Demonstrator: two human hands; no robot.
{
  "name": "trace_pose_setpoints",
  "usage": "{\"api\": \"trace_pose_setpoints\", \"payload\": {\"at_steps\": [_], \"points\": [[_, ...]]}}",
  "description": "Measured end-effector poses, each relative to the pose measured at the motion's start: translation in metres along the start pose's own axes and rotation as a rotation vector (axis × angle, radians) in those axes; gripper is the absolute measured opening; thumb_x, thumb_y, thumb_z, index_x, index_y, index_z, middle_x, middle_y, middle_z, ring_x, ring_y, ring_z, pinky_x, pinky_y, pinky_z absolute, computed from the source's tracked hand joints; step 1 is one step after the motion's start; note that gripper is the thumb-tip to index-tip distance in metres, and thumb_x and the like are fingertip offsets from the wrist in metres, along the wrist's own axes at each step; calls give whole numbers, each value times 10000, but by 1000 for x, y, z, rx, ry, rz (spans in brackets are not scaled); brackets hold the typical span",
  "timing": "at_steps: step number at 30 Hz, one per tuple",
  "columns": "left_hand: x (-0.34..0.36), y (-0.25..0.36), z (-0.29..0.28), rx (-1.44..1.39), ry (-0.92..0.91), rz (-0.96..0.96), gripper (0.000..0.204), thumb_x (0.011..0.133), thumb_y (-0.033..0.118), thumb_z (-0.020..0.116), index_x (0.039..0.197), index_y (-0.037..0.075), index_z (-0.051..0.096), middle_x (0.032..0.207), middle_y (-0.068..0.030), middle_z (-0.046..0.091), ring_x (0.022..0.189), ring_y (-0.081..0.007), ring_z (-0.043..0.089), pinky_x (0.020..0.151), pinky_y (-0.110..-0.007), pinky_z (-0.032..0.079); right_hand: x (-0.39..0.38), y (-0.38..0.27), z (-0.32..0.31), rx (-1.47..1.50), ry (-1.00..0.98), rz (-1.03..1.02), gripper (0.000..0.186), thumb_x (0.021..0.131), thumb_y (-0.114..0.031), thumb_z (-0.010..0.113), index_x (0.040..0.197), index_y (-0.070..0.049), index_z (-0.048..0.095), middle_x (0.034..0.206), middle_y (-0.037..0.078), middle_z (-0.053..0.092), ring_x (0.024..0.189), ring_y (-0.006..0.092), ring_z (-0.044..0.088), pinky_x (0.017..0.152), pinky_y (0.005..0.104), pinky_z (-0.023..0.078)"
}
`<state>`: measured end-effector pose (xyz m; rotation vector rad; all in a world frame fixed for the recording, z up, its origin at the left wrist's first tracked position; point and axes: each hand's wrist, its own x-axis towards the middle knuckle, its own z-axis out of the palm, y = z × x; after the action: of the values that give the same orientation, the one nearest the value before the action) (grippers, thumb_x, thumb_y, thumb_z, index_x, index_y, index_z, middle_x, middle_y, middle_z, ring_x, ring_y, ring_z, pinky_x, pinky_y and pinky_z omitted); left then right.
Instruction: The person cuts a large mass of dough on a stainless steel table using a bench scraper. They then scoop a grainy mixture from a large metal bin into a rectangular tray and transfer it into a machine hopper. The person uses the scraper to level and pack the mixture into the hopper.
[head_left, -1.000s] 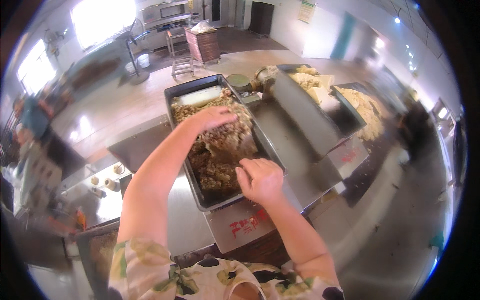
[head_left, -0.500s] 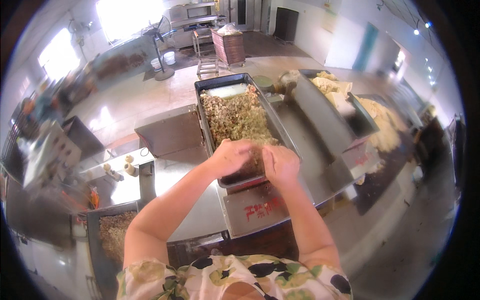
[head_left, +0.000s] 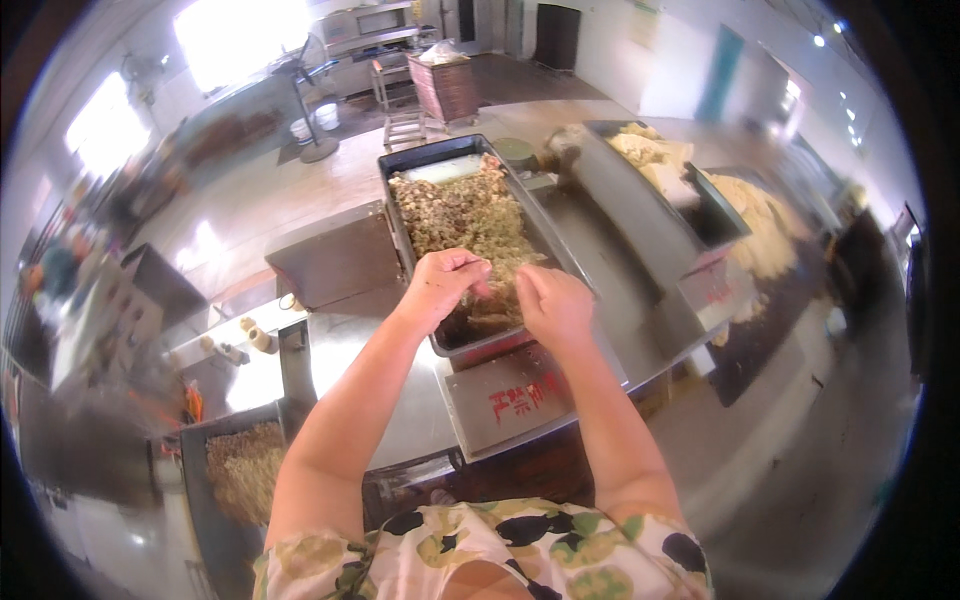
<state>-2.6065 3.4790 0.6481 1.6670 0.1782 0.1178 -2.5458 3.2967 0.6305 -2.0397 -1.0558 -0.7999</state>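
Note:
A long dark tray (head_left: 397,157) holds a crumbly, chunky brown and yellow-green mixture (head_left: 458,212). Over its near end, my left hand (head_left: 445,285) is closed, with thumb and fingers pinched together. Facing it a short gap away, my right hand (head_left: 553,305) has its fingers curled in. Whatever either hand holds is too small or hidden to name. Under and between the hands, the dark tray bottom shows with some of the mixture on it.
To the right, a metal trough (head_left: 630,205) stands beside a dark bin with pale yellow dough (head_left: 650,160). More dough (head_left: 755,225) is heaped farther right. At lower left sits another tray of mixture (head_left: 245,465). A metal box (head_left: 335,255) flanks the long tray.
My left hand has risen slightly and drawn its fingers into a pinch. The right hand has stayed near the tray's right side, turned inward. The whole view has shifted a little.

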Motion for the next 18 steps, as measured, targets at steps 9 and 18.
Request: {"api": "trace_pose_setpoints", "payload": {"at_steps": [9,18], "points": [[12,-20,16,125,38,127,190,850,-35,588,1020,-11,667,878,-72,677,816,-126,636,754,-257,497,-6,25,2,233,-20,105,63,849,-122,615,847,-79,661,775,99,654,701,264,631,626,358,492],[32,-20,37,492,142,193,429,830,-105,499,1195,72,638,1270,-98,569,1097,-181,585,833,-259,471,-96,166,-82,253,100,581,222,904,-60,575,1113,-1,622,1123,153,630,1015,243,616,896,314,475]]}}
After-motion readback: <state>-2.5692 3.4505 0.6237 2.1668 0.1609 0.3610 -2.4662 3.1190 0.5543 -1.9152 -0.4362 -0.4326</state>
